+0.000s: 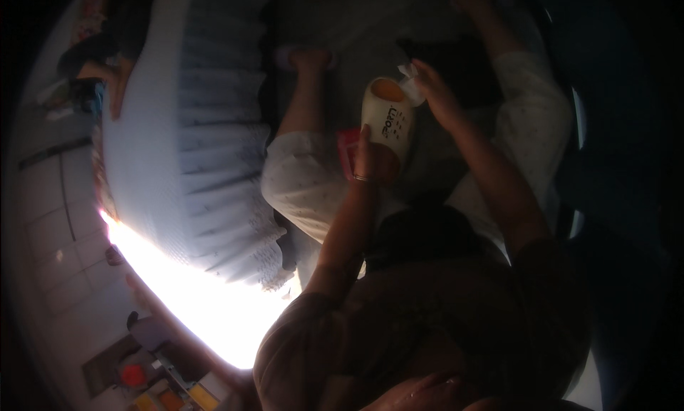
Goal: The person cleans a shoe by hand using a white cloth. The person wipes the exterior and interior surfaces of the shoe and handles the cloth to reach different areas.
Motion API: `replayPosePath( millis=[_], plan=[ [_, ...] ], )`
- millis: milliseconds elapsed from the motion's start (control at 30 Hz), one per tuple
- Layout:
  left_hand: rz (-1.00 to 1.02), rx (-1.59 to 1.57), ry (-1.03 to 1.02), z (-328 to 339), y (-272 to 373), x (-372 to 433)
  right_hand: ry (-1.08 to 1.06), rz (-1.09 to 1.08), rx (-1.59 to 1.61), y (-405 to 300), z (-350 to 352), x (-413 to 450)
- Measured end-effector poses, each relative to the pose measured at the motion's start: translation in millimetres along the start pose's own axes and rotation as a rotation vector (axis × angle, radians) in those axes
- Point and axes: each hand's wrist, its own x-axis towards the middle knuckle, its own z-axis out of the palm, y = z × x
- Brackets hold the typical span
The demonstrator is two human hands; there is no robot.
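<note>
My left hand [365, 155] grips a cream slip-on shoe [388, 123], its orange-brown inside showing at the far end and again near my wrist. Dark lettering and small slots run along the cream upper. Behind that hand juts a red packet or cloth [348, 150]; I cannot tell whether I hold it or it rests there. A crumpled white tissue or wipe [412, 86] is pinched in the fingers of my right hand [434, 93], right beside the shoe's far rim.
My knees spread on both sides in pale trousers [304, 167]. To the left stands a bed with a pale frilled cover [222, 117], glaring white at its near end. Another person's limbs [115, 87] show at its far edge. A dark object [454, 69] lies beyond my right hand.
</note>
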Motion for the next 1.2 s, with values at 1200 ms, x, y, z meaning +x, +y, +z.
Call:
replayPosePath(
  millis=[1200],
  plan=[
    [0.359, -0.521, -0.303, -61.3, 3.9, 61.2, -0.201, -0.061, -0.520, 121.1, -13.2, -16.5]
  ],
)
